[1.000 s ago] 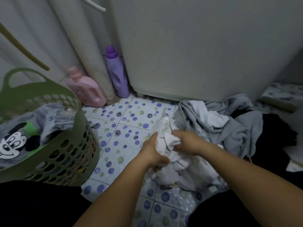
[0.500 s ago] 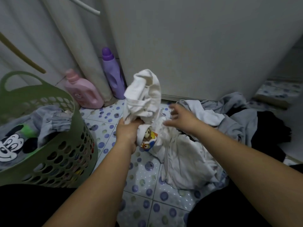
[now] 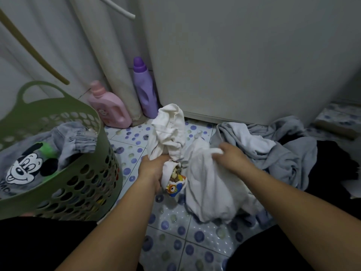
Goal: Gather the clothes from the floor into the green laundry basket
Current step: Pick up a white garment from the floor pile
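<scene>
From the head camera I look down on a tiled floor (image 3: 125, 151) printed with purple and green dots, closed in at the back by a pale appliance front (image 3: 244, 61) and by pale curtains (image 3: 58, 36) on the left. A pink bottle (image 3: 109, 107) and a purple bottle (image 3: 145, 89) stand at the foot of the curtains, just beside each other with a curtain fold between them. The basket (image 3: 82, 184) sits on the floor at my left, and a grey garment with a cartoon mouse print (image 3: 25, 167) lies inside it, reaching up to the rim. My left hand (image 3: 154, 169) is clenched round a white garment (image 3: 170, 132): the fingers are curled tight on its bunched middle, so that one end stands up above the fist and a part with a coloured cartoon print (image 3: 174, 184) hangs below it. My right hand (image 3: 230, 155) grips a second fold of white cloth (image 3: 211, 184), fingers curled into the fabric, the rest of it draping down to the tiles. Whether the two white pieces are one garment I cannot tell. Behind my right hand a heap of grey clothes (image 3: 273, 145) lies on the floor against the appliance, with dark clothes (image 3: 332, 169) just beside it on the right.
</scene>
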`<move>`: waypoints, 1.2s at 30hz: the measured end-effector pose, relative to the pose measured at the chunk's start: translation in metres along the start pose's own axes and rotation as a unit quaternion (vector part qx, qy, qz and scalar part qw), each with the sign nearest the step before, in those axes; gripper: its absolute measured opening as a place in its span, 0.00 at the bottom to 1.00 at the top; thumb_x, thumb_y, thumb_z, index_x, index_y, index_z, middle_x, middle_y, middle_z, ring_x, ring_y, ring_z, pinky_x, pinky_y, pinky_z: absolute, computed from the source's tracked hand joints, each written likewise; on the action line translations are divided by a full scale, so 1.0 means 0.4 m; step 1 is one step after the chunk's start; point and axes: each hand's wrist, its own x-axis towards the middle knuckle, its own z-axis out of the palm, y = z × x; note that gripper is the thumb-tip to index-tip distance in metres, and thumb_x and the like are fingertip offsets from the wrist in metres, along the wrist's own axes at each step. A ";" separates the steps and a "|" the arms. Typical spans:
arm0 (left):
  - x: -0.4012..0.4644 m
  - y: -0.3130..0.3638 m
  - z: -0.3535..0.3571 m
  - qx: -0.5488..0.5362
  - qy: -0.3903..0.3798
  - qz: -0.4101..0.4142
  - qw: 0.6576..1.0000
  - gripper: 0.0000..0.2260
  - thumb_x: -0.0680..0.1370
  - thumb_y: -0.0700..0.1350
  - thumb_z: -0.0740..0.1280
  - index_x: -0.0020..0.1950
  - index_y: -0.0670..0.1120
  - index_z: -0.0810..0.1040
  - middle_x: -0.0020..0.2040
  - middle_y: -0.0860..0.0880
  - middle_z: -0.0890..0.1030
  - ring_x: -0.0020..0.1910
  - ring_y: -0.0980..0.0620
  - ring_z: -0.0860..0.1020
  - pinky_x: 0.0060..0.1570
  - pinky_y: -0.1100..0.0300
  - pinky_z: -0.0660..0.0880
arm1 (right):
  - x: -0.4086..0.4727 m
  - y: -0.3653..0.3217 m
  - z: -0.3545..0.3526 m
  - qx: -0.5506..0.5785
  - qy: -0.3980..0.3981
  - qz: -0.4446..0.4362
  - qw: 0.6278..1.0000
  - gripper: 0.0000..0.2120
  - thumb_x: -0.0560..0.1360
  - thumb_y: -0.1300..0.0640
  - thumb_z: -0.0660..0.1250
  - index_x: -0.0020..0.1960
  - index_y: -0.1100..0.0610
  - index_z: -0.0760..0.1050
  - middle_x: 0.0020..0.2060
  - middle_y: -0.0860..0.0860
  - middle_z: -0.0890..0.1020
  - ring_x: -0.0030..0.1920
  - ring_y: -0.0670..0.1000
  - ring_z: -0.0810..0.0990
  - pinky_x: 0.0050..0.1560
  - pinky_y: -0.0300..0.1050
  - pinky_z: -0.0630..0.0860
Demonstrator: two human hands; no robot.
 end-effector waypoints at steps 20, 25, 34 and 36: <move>-0.032 0.101 -0.032 -0.130 0.018 0.082 0.988 0.28 0.67 0.48 0.76 0.65 0.47 0.73 0.56 0.43 0.81 0.52 0.39 0.82 0.52 0.36 0.77 | -0.046 -0.224 -0.097 0.663 0.091 0.028 0.742 0.11 0.78 0.59 0.62 0.37 0.54 0.67 0.37 0.52 0.76 0.39 0.51 0.76 0.49 0.49 0.73; -0.062 0.185 -0.059 -0.136 0.005 0.136 0.981 0.27 0.70 0.44 0.74 0.67 0.48 0.72 0.58 0.43 0.81 0.53 0.40 0.81 0.46 0.48 0.80 | -0.064 -0.315 -0.100 0.673 0.070 -0.003 0.736 0.10 0.78 0.59 0.62 0.38 0.55 0.68 0.38 0.52 0.77 0.39 0.50 0.76 0.46 0.47 0.75; -0.159 0.409 -0.200 -0.158 0.047 0.242 0.956 0.29 0.63 0.46 0.77 0.62 0.46 0.74 0.55 0.42 0.82 0.50 0.40 0.82 0.53 0.38 0.77 | -0.106 -0.545 -0.119 0.678 -0.008 -0.073 0.731 0.09 0.78 0.59 0.62 0.38 0.55 0.70 0.38 0.52 0.77 0.39 0.50 0.77 0.44 0.47 0.76; -0.174 0.454 -0.251 -0.162 0.073 0.270 0.946 0.32 0.62 0.47 0.78 0.64 0.46 0.73 0.55 0.42 0.82 0.50 0.41 0.82 0.54 0.39 0.77 | -0.105 -0.591 -0.133 0.688 -0.028 -0.084 0.720 0.06 0.77 0.60 0.63 0.41 0.57 0.72 0.39 0.52 0.78 0.40 0.50 0.79 0.47 0.48 0.77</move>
